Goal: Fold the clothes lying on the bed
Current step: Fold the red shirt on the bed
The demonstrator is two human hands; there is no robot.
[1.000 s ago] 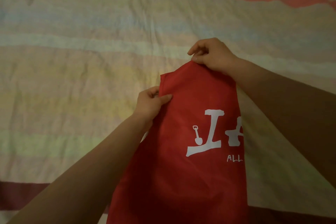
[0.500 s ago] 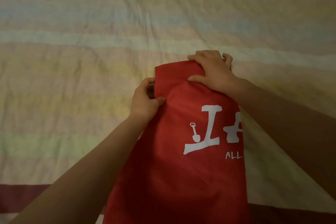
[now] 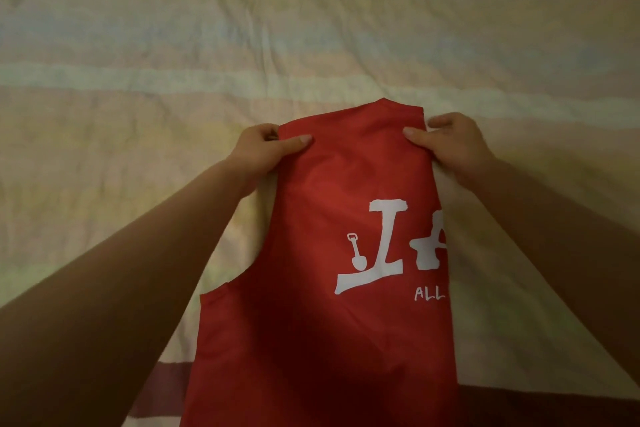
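Head view, looking down along both forearms. A red garment (image 3: 332, 288), folded lengthwise into a narrow panel, lies over the striped bedspread (image 3: 173, 62) and runs from the near edge of the view up to the centre. Its far end is a narrow, slightly peaked edge, held up between the two hands. The left hand (image 3: 266, 149) takes the left side of that end in a closed grip: the thumb lies flat on the upper face of the cloth, and the fingers curl behind it. The right hand (image 3: 453, 146) holds the right side in the same manner, thumb on top and fingers tucked under the fold. The hands are level with each other, and the cloth is stretched between them. A white print (image 3: 391, 246) shows on the right half of the garment: a small shovel, a large block letter, a second figure cut off by the fold, and the word "ALL" beneath. On the left, a curved cut-out edge of the garment, possibly an armhole, appears beside the left forearm. The bedspread bears pale horizontal bands, with a pink stripe far off and a dark maroon one near.
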